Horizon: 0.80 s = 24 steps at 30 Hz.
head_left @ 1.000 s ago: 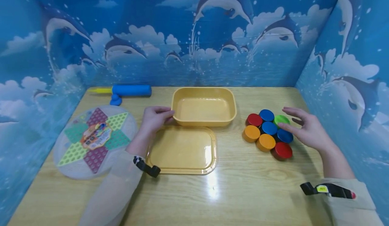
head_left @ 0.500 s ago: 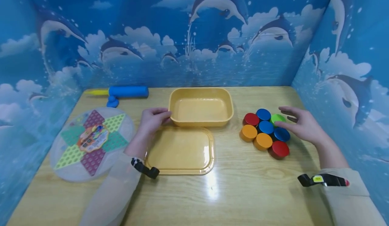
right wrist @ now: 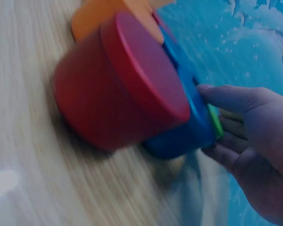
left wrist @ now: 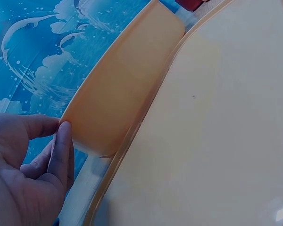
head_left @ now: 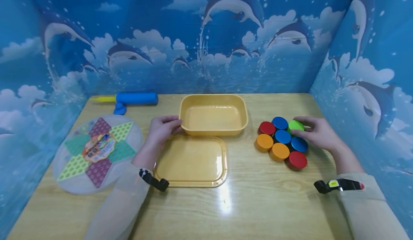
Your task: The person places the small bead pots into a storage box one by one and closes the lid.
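Observation:
My left hand (head_left: pixel 163 129) pinches the left rim of a yellow plastic box (head_left: pixel 214 130) between thumb and fingers; nothing lies inside the box. The left wrist view shows the fingertips of that hand (left wrist: pixel 37 165) at the corner of the box wall. At the right, my right hand (head_left: pixel 317 132) has its thumb and fingers curled round a green-lidded tub (head_left: pixel 295 125) at the back of a cluster of round tubs. Beside it stand blue tubs (head_left: pixel 299 144), orange tubs (head_left: pixel 279 151) and red tubs (right wrist: pixel 113 89). The right hand (right wrist: pixel 259 136) partly hides the green one in the right wrist view.
A yellow lid (head_left: pixel 191 161) lies flat in front of the box. To the left is a round Chinese checkers board (head_left: pixel 61 157), and behind it a blue pump (head_left: pixel 137 98) with a yellow nozzle. A dolphin-printed curtain (head_left: pixel 206 75) borders the table at the back and sides.
My right hand has moved slightly left and in, its thumb and fingers closing round the green-lidded tub. The left hand keeps its hold on the box rim. The head view has shifted slightly.

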Each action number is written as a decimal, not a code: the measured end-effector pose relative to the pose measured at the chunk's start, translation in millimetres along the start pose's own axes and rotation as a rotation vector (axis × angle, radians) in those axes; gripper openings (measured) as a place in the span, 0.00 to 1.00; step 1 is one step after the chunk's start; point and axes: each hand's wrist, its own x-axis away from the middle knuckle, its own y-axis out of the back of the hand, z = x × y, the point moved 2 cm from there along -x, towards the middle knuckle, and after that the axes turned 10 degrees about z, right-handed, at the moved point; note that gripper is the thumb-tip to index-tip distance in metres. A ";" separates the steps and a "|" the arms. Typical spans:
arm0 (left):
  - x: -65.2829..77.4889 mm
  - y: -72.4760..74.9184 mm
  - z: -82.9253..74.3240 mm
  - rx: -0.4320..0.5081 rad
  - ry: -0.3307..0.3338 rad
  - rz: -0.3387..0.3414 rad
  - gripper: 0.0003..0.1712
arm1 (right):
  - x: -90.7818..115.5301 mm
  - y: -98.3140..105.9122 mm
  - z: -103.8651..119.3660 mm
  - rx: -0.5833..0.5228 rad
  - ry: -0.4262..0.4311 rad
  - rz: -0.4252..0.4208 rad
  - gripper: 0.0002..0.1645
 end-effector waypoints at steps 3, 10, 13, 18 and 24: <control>0.2 0.4 0.4 -0.002 0.000 0.001 0.21 | -1.6 0.8 -7.9 -0.028 -0.006 -0.023 0.37; -0.9 1.9 2.2 -0.005 0.016 -0.013 0.20 | -5.0 -2.2 -19.5 -0.079 0.035 0.006 0.41; -2.2 2.2 3.2 0.010 0.012 -0.013 0.20 | -5.7 -1.2 -20.5 -0.082 0.027 0.000 0.42; -2.6 2.7 3.8 0.026 -0.003 -0.017 0.20 | -7.0 2.3 -18.1 -0.074 0.008 -0.023 0.41; -2.5 1.6 3.6 0.031 -0.014 -0.004 0.21 | -7.2 10.5 -4.0 -0.124 0.032 -0.050 0.41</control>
